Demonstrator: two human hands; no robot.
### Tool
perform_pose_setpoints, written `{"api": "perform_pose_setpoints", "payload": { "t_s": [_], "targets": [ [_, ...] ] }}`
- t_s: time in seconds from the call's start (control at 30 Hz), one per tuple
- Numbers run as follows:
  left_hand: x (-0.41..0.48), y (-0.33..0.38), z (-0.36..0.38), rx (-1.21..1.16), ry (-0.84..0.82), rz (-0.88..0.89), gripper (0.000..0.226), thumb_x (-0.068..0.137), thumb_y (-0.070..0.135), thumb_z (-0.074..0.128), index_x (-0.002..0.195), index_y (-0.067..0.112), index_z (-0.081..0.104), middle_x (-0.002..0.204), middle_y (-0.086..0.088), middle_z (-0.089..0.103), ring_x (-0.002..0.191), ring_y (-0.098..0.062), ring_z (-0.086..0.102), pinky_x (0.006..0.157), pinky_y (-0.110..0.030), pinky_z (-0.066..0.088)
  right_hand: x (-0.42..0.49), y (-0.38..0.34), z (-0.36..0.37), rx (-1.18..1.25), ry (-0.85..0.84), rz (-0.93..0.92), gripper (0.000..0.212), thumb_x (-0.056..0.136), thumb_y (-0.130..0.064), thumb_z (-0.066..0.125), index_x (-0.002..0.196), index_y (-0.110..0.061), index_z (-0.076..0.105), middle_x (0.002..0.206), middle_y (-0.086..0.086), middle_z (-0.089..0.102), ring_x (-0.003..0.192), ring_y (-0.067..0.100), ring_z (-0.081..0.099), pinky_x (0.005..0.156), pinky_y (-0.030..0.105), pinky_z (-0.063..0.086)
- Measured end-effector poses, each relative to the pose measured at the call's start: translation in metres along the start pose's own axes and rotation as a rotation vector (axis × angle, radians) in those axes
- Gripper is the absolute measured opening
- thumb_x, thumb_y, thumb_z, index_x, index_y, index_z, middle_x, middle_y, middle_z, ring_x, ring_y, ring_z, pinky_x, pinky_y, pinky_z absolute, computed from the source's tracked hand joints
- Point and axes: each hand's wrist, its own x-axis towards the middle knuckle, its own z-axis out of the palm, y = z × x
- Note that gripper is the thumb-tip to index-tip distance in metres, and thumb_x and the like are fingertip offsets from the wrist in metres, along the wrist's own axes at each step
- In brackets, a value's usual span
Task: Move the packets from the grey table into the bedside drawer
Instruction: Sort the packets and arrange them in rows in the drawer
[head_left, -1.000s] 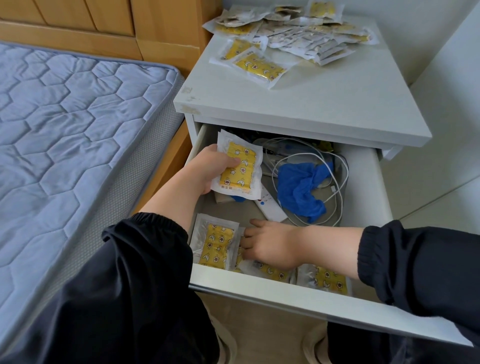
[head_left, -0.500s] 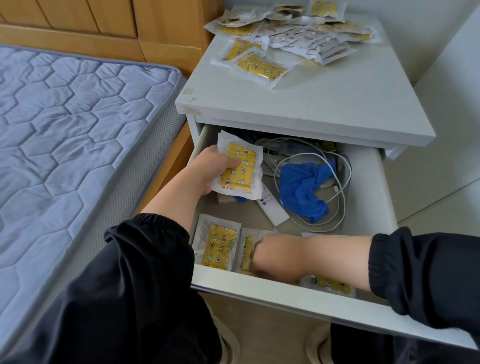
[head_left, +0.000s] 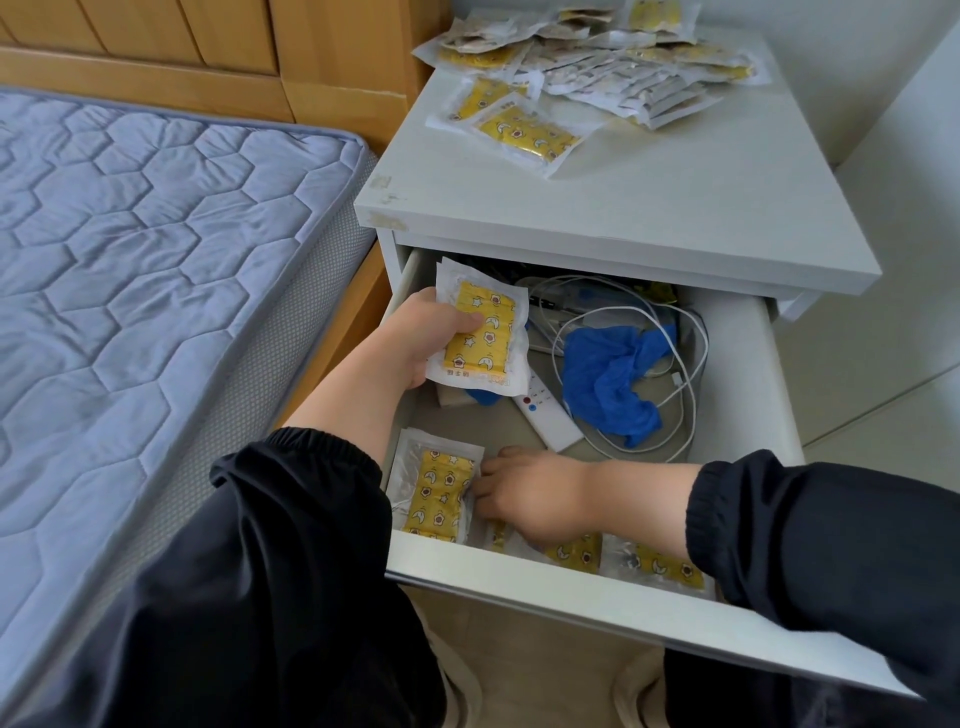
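Left hand (head_left: 423, 338) gripped one packet (head_left: 480, 338), thumb on its face, over the drawer's (head_left: 571, 597) back-left, long axis roughly front-to-back. Landing row (head_left: 434, 491) lay below it, nearer the person, along the front wall. Right hand (head_left: 530, 499) sat there, fingers straight against the leftmost packet's edge, gripping nothing. Pile (head_left: 597, 67) lay on the table (head_left: 649, 208).

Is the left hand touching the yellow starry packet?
Touching. The head view shows the left hand gripping the yellow packet, with its thumb curled over the packet's front.
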Motion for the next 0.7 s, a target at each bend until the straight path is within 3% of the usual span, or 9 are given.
{"api": "perform_pose_setpoints", "payload": {
  "t_s": [0.27, 0.4, 0.5, 0.6, 0.7],
  "targets": [
    [-0.003, 0.001, 0.001, 0.013, 0.007, -0.005, 0.046, 0.089, 0.016, 0.067, 0.131, 0.023, 0.050, 0.115, -0.003, 0.066, 0.098, -0.024, 0.066, 0.084, -0.042, 0.057, 0.000, -0.007, 0.003, 0.087, -0.248, 0.032, 0.022, 0.089, -0.019, 0.050, 0.101, -0.010, 0.067, 0.106, 0.006, 0.058, 0.105, 0.024, 0.050, 0.091, 0.041, 0.045],
    [-0.003, 0.002, -0.001, -0.012, 0.002, 0.001, 0.044, 0.089, 0.014, 0.067, 0.130, 0.021, 0.052, 0.114, -0.003, 0.067, 0.097, -0.023, 0.067, 0.079, -0.040, 0.057, 0.002, -0.007, -0.009, 0.155, -0.402, 0.173, 0.023, 0.090, -0.021, 0.046, 0.091, -0.009, 0.066, 0.092, 0.009, 0.064, 0.085, 0.026, 0.061, 0.074, 0.037, 0.053],
    [-0.004, 0.002, -0.002, -0.031, 0.004, 0.003, 0.042, 0.089, 0.014, 0.067, 0.128, 0.020, 0.053, 0.114, -0.004, 0.067, 0.098, -0.024, 0.067, 0.078, -0.041, 0.058, -0.004, -0.005, -0.020, 0.200, -0.222, 0.163, 0.021, 0.092, -0.019, 0.045, 0.091, -0.009, 0.063, 0.087, 0.009, 0.062, 0.079, 0.025, 0.058, 0.069, 0.037, 0.051],
    [-0.003, 0.004, -0.004, -0.059, -0.003, 0.010, 0.041, 0.089, 0.013, 0.067, 0.127, 0.018, 0.054, 0.115, -0.004, 0.067, 0.098, -0.024, 0.067, 0.077, -0.041, 0.058, -0.004, -0.007, -0.012, 0.070, 0.153, 0.014, 0.022, 0.089, -0.020, 0.050, 0.101, -0.008, 0.064, 0.099, 0.009, 0.061, 0.097, 0.026, 0.054, 0.080, 0.043, 0.050],
    [-0.004, 0.005, -0.005, -0.089, -0.010, 0.013, 0.038, 0.089, 0.011, 0.066, 0.125, 0.017, 0.055, 0.112, -0.005, 0.068, 0.096, -0.023, 0.067, 0.071, -0.038, 0.057, 0.013, -0.008, -0.004, 0.023, 0.315, -0.056, 0.028, 0.084, -0.019, 0.060, 0.109, -0.006, 0.064, 0.118, 0.013, 0.059, 0.114, 0.031, 0.051, 0.093, 0.046, 0.047]
  ]
}}
